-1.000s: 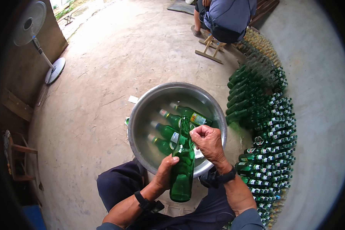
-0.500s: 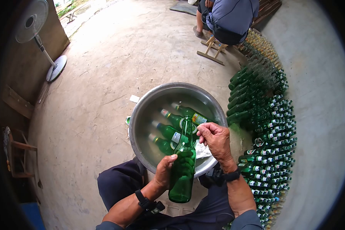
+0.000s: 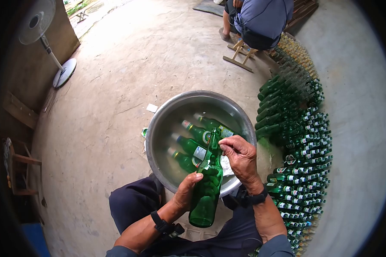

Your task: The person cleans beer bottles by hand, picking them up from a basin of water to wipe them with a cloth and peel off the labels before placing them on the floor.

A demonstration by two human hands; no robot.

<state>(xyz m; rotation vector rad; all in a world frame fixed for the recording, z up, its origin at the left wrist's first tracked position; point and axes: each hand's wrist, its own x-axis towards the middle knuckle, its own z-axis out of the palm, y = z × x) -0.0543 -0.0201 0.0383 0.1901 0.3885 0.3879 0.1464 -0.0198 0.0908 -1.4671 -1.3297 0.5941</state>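
Note:
A green glass bottle [image 3: 206, 192] is tilted over the near rim of a round metal basin [image 3: 156, 167], its neck pointing away. My left hand [image 3: 187, 191] is wrapped round the left side of its body. Close by the neck, on the right, my right hand [image 3: 240, 159] has its thumb and fingers pinched together; whatever may be between them is too small to make out. Several labelled green bottles [image 3: 188, 144] lie in the cloudy water of the basin. Something white [image 3: 226, 166] shows in the basin beneath my right hand.
Many green bottles [image 3: 300, 171] are stacked along the wall at the right. A person [image 3: 261, 21] sits on a wooden stool [image 3: 238, 63] at the top. A standing fan [image 3: 64, 73] is at the upper left, a wooden chair [image 3: 26, 160] at the left edge.
My right hand has moved slightly closer to the bottle neck, and the neck has shifted a little to the right. The whole view has moved slightly.

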